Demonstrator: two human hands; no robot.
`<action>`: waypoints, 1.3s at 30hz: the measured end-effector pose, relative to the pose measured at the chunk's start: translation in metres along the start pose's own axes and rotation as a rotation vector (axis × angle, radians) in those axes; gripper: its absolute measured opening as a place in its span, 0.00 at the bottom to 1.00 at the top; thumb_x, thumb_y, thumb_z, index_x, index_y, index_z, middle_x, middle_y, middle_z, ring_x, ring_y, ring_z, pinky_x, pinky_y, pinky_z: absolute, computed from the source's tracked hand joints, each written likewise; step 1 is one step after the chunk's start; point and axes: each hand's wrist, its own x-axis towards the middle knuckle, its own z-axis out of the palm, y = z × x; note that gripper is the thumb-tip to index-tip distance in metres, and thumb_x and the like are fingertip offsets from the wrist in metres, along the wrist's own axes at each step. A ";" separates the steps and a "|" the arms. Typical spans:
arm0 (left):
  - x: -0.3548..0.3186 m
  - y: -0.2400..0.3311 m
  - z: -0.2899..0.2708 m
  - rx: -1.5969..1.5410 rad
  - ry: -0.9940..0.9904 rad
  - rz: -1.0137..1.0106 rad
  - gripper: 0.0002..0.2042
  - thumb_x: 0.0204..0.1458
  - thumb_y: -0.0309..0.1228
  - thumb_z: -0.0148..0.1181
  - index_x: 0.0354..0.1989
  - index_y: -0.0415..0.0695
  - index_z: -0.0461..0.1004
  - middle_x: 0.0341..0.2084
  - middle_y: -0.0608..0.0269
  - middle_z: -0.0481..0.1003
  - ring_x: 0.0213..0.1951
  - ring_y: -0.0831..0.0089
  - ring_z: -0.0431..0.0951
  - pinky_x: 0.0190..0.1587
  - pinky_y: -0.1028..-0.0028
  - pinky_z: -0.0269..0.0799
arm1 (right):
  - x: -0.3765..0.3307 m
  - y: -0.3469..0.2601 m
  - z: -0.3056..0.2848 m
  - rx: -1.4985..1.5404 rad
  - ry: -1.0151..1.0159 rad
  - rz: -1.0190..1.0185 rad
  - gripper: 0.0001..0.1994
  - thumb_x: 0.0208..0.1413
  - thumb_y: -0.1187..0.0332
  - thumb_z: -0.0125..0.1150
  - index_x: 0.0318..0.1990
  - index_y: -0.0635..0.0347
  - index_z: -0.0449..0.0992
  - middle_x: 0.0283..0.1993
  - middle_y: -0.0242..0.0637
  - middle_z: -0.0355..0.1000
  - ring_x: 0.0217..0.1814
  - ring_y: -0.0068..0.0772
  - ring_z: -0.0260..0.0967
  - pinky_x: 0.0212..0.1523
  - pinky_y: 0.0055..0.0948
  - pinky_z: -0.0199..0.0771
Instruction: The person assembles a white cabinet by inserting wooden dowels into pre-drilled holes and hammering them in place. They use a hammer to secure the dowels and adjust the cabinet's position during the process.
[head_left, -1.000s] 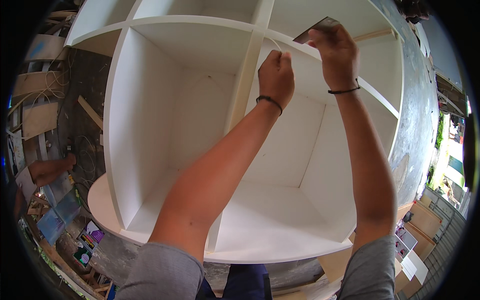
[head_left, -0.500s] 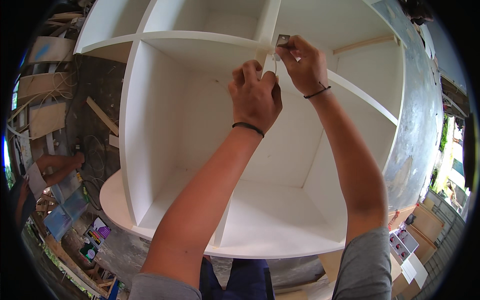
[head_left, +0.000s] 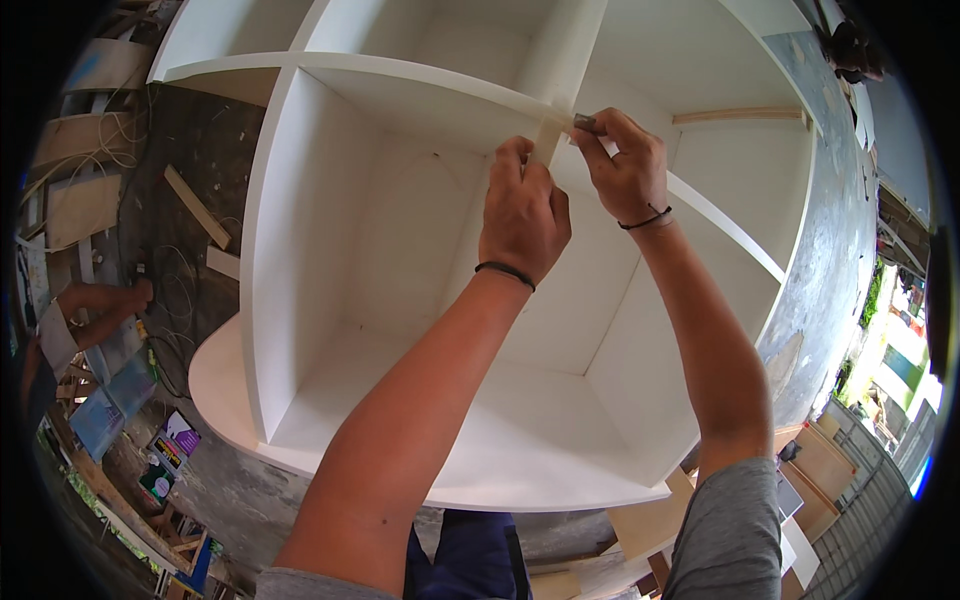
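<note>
A large white shelf unit (head_left: 300, 250) with square compartments fills the view. My left hand (head_left: 522, 210) presses against the front edge of a vertical divider (head_left: 560, 90), fingers curled on a pale edge strip (head_left: 547, 140). My right hand (head_left: 625, 165) is just right of it, pinching a small dark flat piece (head_left: 584, 122) against the same edge where the divider meets a horizontal shelf. Both wrists wear a thin dark band.
Another person's arm (head_left: 95, 300) reaches in at the far left over a cluttered floor with wood offcuts (head_left: 195, 205), cables and boards. A wooden strip (head_left: 735, 116) is fixed in the upper right compartment. Plywood pieces (head_left: 650, 525) lie at the lower right.
Both hands have come down and left along the divider edge, closing together at the shelf junction. The view has shifted so the unit sits lower in the picture.
</note>
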 end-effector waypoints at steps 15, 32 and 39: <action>0.002 -0.006 0.002 -0.091 0.074 0.030 0.06 0.53 0.23 0.47 0.29 0.31 0.66 0.49 0.44 0.64 0.48 0.49 0.71 0.47 0.59 0.72 | 0.007 -0.002 -0.003 -0.017 -0.045 0.019 0.04 0.50 0.76 0.64 0.31 0.64 0.75 0.30 0.39 0.76 0.35 0.39 0.73 0.35 0.34 0.73; 0.000 -0.008 0.003 -0.118 0.073 0.016 0.07 0.52 0.24 0.47 0.28 0.32 0.67 0.49 0.43 0.65 0.40 0.50 0.74 0.39 0.60 0.74 | 0.008 -0.001 0.005 -0.120 -0.036 -0.065 0.05 0.48 0.76 0.64 0.29 0.61 0.73 0.27 0.38 0.73 0.34 0.41 0.71 0.33 0.35 0.72; 0.000 -0.002 0.001 -0.098 0.111 -0.011 0.07 0.58 0.25 0.47 0.32 0.33 0.67 0.44 0.45 0.70 0.37 0.50 0.74 0.36 0.61 0.72 | -0.023 0.003 -0.001 0.161 0.265 0.234 0.05 0.51 0.73 0.65 0.34 0.62 0.76 0.32 0.37 0.77 0.37 0.30 0.75 0.44 0.27 0.73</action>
